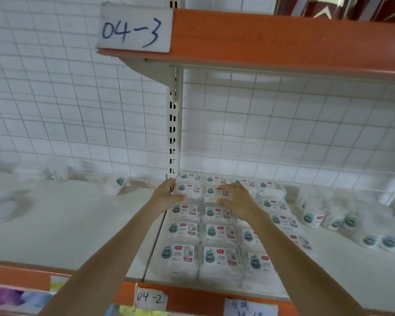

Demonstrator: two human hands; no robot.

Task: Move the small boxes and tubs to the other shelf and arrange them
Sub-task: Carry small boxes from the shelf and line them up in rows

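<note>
Several small clear boxes point(219, 233) with teal and red labels lie in neat rows on the right shelf point(351, 281). My left hand point(165, 193) touches the left side of a box point(188, 190) in the second row from the back, fingers spread. My right hand point(235, 198) rests with straight fingers on top of the neighbouring box point(213, 192). Round tubs point(311, 216) with the same labels stand and lie loosely to the right of the boxes. One more tub point(116, 183) lies on the left shelf point(62, 224) near the back.
A white slotted upright post point(173, 133) divides the two shelves. An orange upper shelf edge point(283, 39) carries a "04-3" tag point(135, 30); a "04-2" tag point(149, 297) sits on the front edge below. Wire grid backs both shelves.
</note>
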